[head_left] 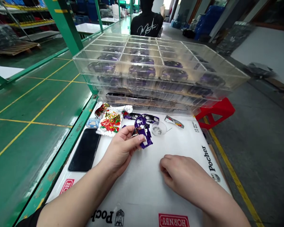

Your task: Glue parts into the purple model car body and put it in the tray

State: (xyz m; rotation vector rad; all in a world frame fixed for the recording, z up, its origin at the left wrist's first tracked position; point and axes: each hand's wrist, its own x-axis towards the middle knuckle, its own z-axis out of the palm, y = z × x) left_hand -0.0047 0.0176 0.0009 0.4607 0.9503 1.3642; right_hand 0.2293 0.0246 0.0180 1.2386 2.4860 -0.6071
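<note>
Gripping a purple plastic car frame (143, 132) between its fingers (135, 136), the left hand (119, 149) holds it above the worktop (142, 192), clear of the candy wrapper (110, 123) and below the stacked clear trays (156, 63); the right hand (182, 171) rests empty nearby, loosely curled.

**Purple car part (144, 134) above the white mat (132, 192)**
The mat has red labels (174, 220) and black letters (209, 159); on left of the mat is green bench top (30, 97) with yellow lines (54, 97).
</note>
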